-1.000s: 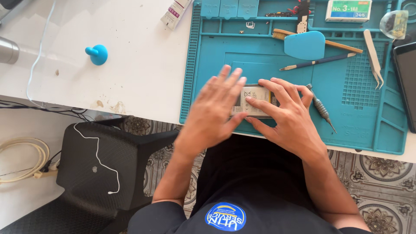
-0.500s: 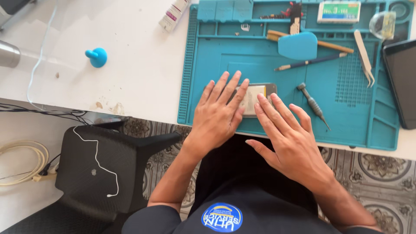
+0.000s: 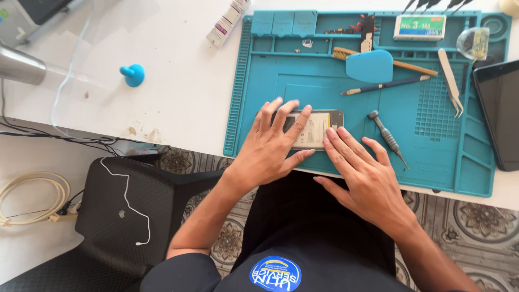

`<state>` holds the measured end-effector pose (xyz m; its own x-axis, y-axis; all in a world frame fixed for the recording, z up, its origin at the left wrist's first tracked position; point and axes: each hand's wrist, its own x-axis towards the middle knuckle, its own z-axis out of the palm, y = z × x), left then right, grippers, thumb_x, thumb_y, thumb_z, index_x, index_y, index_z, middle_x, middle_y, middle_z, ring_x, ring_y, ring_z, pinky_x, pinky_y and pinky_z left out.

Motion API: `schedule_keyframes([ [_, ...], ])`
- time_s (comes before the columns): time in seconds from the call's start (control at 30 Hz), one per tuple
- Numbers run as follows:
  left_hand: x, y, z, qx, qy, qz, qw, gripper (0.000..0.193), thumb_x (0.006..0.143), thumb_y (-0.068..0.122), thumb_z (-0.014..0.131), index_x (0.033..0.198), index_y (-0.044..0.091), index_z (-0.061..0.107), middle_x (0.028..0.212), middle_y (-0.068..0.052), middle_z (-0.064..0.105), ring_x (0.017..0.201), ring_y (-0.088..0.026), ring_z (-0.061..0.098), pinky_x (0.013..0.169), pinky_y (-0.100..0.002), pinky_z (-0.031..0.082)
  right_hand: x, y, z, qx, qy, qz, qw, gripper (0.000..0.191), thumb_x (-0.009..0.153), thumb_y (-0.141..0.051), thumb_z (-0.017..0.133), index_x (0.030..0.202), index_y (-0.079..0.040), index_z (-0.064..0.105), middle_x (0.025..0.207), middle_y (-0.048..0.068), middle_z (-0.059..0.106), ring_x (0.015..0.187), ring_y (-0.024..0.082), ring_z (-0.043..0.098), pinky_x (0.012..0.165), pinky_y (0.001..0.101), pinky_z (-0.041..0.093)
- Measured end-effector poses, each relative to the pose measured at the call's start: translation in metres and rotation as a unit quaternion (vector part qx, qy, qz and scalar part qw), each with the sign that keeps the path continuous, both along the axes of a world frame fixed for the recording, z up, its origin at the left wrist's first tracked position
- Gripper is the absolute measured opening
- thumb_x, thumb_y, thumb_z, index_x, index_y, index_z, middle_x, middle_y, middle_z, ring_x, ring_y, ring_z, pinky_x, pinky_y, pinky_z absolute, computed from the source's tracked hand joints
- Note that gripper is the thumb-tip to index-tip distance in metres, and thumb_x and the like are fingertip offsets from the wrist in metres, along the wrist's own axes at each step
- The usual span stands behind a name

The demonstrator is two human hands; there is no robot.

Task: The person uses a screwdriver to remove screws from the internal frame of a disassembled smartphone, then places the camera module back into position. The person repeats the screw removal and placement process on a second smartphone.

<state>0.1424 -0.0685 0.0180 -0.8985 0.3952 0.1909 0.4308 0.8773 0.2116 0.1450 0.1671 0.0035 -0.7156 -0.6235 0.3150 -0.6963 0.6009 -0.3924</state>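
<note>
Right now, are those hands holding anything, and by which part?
Neither grips anything. The left hand lies flat on the opened phone on the mat; right hand fingertips touch its near edge.

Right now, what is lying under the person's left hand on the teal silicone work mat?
Under the left hand lies an opened grey phone with a pale battery, on the teal silicone work mat. Its left part is covered by the fingers; the right hand touches its lower right edge.
</note>
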Motion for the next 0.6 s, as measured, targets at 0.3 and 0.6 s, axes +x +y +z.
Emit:
schedule_keyframes([
  [0.3,-0.017,-0.005,0.009,-0.102,0.02,-0.07,0.992,0.082,0.09,0.06,0.066,0.143,0.0,0.054,0.13,-0.02,0.05,0.108,-0.035,0.048,0.089,-0.045,0.046,-0.004,0.014,0.001,-0.143,-0.083,-0.013,0.986,0.082,0.081,-0.035,0.079,0.149,-0.002,0.045,0.159,0.017,0.043,0.146,0.037,0.041,0.116,0.0493,0.038],
  [0.6,-0.024,-0.054,0.016,-0.12,0.037,0.098,0.987,0.08,0.097,0.06,0.061,0.14,-0.007,0.056,0.118,-0.019,0.054,0.104,-0.029,0.05,0.086,-0.042,0.048,-0.006,0.017,0.0,-0.154,-0.077,0.0,0.985,0.069,0.081,-0.034,0.079,0.139,-0.005,0.056,0.155,0.014,0.048,0.14,0.035,0.048,0.113,0.0486,0.042],
])
